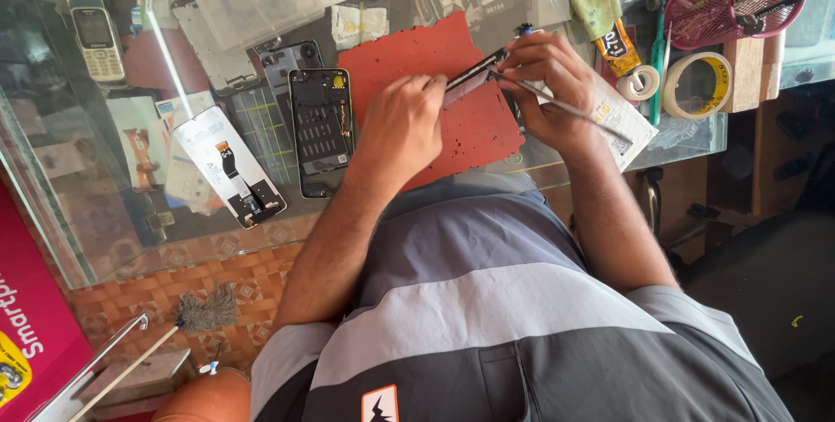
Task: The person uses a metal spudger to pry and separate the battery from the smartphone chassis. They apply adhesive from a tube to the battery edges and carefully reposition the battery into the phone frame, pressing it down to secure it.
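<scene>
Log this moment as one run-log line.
left hand: grips phone part | right hand: holds thin metal tool against part | surface: red mat on glass table | nearby: opened phone

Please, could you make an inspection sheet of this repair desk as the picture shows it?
Surface: glass table with red mat.
Job's things: thin phone part held on edge over the mat; metal tweezers.
Clutter: opened phone, screen panel, keypad phone, tape rolls, pink basket.
Grippers: left hand grips the part; right hand holds part and tweezers.
Cables: nothing seen.
Surroundings: tiled floor, brush.
</scene>
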